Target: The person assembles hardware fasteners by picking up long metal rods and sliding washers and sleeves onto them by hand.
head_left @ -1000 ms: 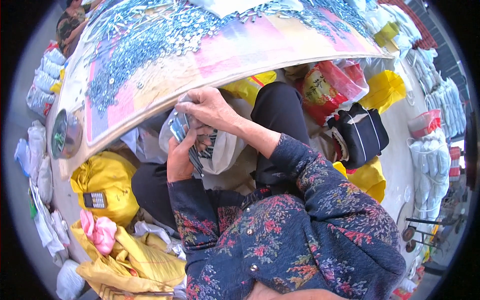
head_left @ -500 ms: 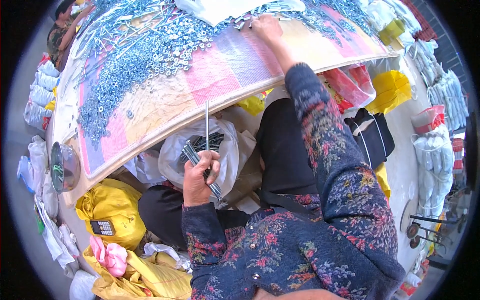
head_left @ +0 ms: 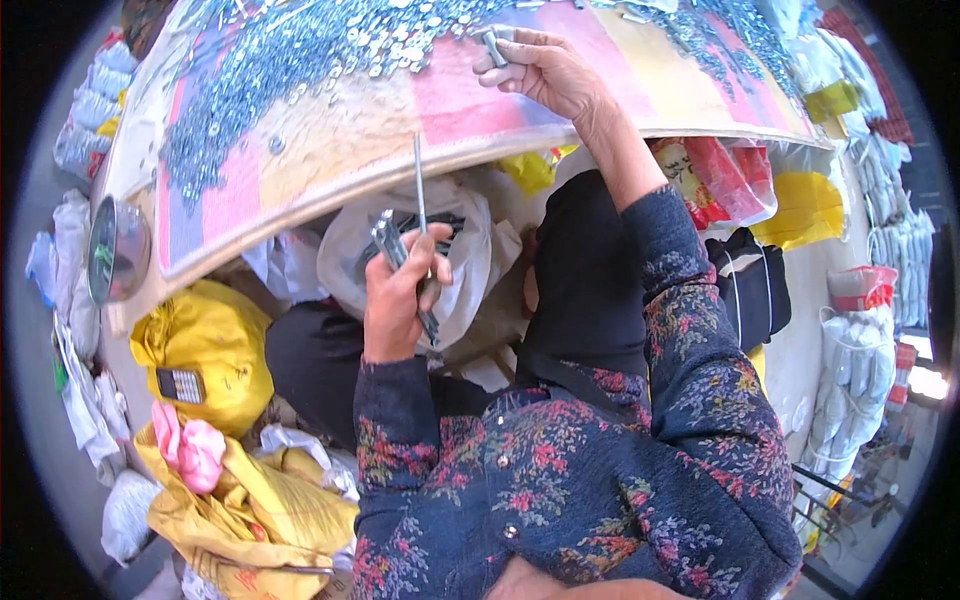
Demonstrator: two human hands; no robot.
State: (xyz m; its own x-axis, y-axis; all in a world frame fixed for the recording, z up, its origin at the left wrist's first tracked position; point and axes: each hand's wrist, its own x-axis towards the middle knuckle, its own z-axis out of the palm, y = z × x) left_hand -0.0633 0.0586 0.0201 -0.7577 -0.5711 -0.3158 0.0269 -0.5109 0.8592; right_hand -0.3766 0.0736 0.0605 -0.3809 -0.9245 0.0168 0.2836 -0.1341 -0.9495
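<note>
My left hand point(head_left: 395, 310) is closed around a bundle of long metal bolts point(head_left: 388, 238). One thin rod point(head_left: 419, 180) stands up from the same fist, apart from the bundle. Over the table's cloth, my right hand point(head_left: 555, 78) pinches a short silver metal sleeve point(head_left: 494, 47) between thumb and fingers. Beyond it, a broad heap of small nuts and washers point(head_left: 330, 55) covers the far left of the table. Below my left hand, an open white plastic bag point(head_left: 345, 235) holds dark metal bolts.
The table's wooden edge point(head_left: 300, 205) curves between me and the heap. A steel bowl point(head_left: 120, 250) sits at its left corner. Yellow sacks point(head_left: 225, 335) lie at lower left, one with a phone point(head_left: 180, 385) on it. Red-and-white bags point(head_left: 725, 180) hang below the right side.
My right hand has drawn back from the far pile toward me and now holds the metal sleeve up. The left hand still grips its bolts, slightly higher. The whole view has shifted.
</note>
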